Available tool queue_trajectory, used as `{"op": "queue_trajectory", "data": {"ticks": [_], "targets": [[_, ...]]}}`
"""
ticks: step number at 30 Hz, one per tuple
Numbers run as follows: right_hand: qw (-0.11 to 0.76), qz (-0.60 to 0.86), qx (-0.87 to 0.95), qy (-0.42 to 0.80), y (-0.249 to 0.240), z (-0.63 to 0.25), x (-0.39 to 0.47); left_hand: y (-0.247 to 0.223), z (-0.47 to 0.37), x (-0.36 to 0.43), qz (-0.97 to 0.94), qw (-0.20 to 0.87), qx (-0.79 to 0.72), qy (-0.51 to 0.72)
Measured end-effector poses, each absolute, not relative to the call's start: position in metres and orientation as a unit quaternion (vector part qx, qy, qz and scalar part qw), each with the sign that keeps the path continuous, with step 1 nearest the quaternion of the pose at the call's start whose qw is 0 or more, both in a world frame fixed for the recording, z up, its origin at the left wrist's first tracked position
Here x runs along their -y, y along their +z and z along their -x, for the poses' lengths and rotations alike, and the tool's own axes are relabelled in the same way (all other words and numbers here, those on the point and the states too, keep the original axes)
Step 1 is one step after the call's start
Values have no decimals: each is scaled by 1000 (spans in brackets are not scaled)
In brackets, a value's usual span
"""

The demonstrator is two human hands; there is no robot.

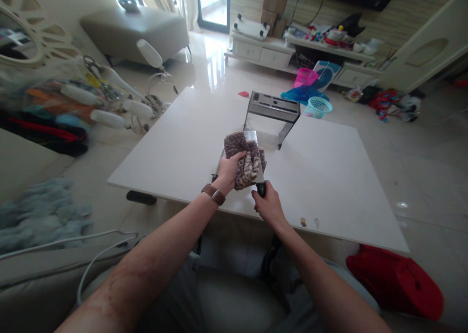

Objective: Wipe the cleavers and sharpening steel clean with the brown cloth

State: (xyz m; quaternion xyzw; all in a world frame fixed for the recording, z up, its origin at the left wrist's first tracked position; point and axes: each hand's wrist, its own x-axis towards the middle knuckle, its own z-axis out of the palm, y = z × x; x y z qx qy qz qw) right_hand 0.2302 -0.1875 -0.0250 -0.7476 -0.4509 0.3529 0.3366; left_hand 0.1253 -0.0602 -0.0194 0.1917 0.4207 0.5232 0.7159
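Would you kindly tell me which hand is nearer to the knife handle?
Right. The right hand is closed around the knife handle; the left hand is farther from it, off to its left, holding the cloth against the blade.

A white table [340, 177] bears a slotted stand [272, 105] with a dark frame toward its far side, two small sticker-like marks [303, 222] by the near edge, and a mostly hidden dark object [214, 177], possibly a handle, left of the middle
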Motion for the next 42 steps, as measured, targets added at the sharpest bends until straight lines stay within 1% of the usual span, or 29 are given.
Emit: {"op": "queue_trajectory", "data": {"ticks": [42], "targets": [[351,739,439,371,-24,-229,187,-15,-125,62,-190,716,-428,517]]}}
